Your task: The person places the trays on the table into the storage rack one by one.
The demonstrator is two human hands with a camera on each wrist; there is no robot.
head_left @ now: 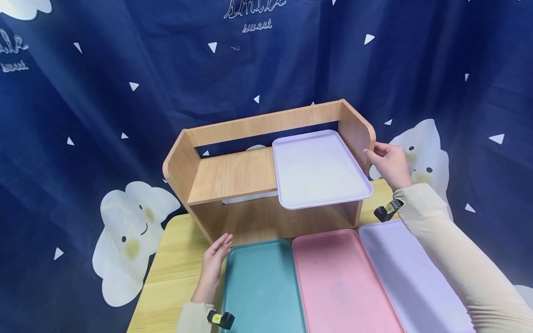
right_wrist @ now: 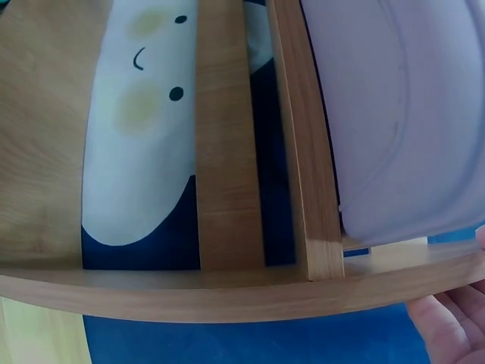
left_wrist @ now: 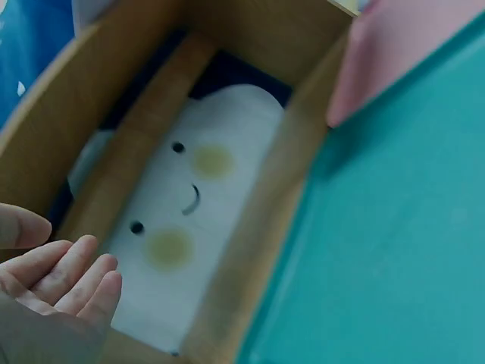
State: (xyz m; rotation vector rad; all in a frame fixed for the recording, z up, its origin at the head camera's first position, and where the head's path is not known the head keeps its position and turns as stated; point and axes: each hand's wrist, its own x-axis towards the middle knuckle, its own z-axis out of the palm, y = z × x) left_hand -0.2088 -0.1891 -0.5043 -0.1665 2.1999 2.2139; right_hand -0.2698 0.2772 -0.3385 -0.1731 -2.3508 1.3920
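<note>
A small wooden desk shelf (head_left: 233, 175) stands on the table, and a lilac tray (head_left: 320, 169) lies on the right part of its upper board, its front jutting past the edge. My right hand (head_left: 389, 162) grips the front edge of the shelf's right side panel (head_left: 357, 127). In the right wrist view, fingers (right_wrist: 447, 326) show on the outer side of that panel. Low by the shelf's left front, my left hand (head_left: 214, 266) is held with loosely bent fingers and nothing in them. It is beside the far left corner of a teal tray (head_left: 262, 282).
A pink tray (head_left: 341, 282) lies between the teal tray and a second lilac tray (head_left: 408, 268), all in front of the shelf. Yellowish wooden tabletop (head_left: 166, 273) shows at the left. A dark blue curtain (head_left: 291, 69) with white clouds hangs behind.
</note>
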